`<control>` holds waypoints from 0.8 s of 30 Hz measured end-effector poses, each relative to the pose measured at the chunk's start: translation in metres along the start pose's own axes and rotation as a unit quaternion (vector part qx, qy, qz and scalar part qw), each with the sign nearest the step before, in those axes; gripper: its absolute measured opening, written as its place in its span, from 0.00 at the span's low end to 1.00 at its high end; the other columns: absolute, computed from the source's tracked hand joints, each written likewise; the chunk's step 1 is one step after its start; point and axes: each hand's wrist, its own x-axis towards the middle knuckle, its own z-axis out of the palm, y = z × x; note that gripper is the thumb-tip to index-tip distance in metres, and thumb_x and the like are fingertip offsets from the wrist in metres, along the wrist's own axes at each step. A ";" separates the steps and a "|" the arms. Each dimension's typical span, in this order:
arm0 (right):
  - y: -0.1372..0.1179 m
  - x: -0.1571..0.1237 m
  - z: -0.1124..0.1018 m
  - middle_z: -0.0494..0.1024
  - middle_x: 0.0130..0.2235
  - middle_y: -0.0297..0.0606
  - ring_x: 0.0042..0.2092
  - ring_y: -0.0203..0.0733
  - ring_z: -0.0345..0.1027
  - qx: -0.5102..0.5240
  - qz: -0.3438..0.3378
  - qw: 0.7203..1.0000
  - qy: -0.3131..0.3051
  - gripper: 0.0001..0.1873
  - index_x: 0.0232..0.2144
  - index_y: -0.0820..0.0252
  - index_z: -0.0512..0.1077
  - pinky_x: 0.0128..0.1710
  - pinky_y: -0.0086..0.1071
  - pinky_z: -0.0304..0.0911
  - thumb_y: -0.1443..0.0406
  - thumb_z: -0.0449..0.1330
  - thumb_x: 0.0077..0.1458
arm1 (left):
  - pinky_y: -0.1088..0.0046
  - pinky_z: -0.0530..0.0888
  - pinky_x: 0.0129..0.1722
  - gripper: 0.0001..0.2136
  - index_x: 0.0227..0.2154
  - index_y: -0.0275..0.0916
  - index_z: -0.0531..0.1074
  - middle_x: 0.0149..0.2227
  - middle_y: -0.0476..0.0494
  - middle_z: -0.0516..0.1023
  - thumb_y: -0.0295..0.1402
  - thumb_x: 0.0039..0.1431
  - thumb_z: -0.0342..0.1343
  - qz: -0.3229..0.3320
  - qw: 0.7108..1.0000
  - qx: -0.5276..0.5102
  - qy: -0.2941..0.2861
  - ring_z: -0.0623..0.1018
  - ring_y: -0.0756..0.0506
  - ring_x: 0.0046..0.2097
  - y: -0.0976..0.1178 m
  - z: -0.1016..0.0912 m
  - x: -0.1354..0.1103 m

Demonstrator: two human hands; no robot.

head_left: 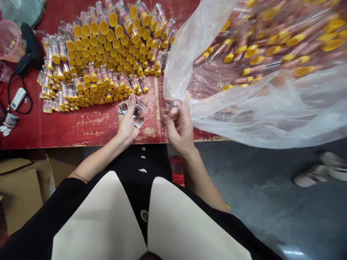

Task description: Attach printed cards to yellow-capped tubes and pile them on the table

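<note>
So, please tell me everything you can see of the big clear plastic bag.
The clear plastic bag is large, thin, crinkled and translucent. It holds many yellow-capped tubes lying at mixed angles. It lies partly over the red table's edge, overhanging the grey floor, just beside the person's right hand.

Well left of the fingers [132,104], a black corded handheld blower [31,45] lies beside a pink plastic basket [9,41]; down-left sits a brown cardboard box [21,191]; far right, white shoes [317,173] rest on grey concrete floor [257,202].
</note>
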 end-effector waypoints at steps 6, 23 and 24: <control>-0.004 -0.014 -0.004 0.78 0.44 0.42 0.45 0.43 0.75 -0.087 -0.052 0.994 0.051 0.18 0.50 0.56 0.69 0.46 0.39 0.74 0.57 0.61 0.60 | 0.83 0.63 0.20 0.16 0.33 0.38 0.74 0.24 0.56 0.70 0.42 0.48 0.72 -0.056 0.998 -0.006 -0.034 0.67 0.59 0.21 -0.001 0.000 -0.002; -0.017 -0.025 -0.013 0.76 0.48 0.42 0.47 0.43 0.75 0.026 -0.019 0.986 0.161 0.17 0.51 0.51 0.76 0.39 0.37 0.78 0.63 0.63 0.60 | 0.80 0.66 0.22 0.18 0.26 0.36 0.71 0.23 0.52 0.73 0.44 0.47 0.72 -0.095 0.988 0.104 -0.055 0.71 0.56 0.22 -0.008 -0.006 -0.006; -0.019 -0.026 -0.013 0.75 0.48 0.42 0.47 0.43 0.75 0.044 -0.007 0.985 0.167 0.16 0.51 0.51 0.76 0.38 0.36 0.78 0.63 0.62 0.60 | 0.80 0.67 0.22 0.19 0.27 0.36 0.71 0.23 0.52 0.73 0.44 0.45 0.73 -0.085 0.989 0.109 -0.060 0.72 0.55 0.22 -0.010 -0.007 -0.007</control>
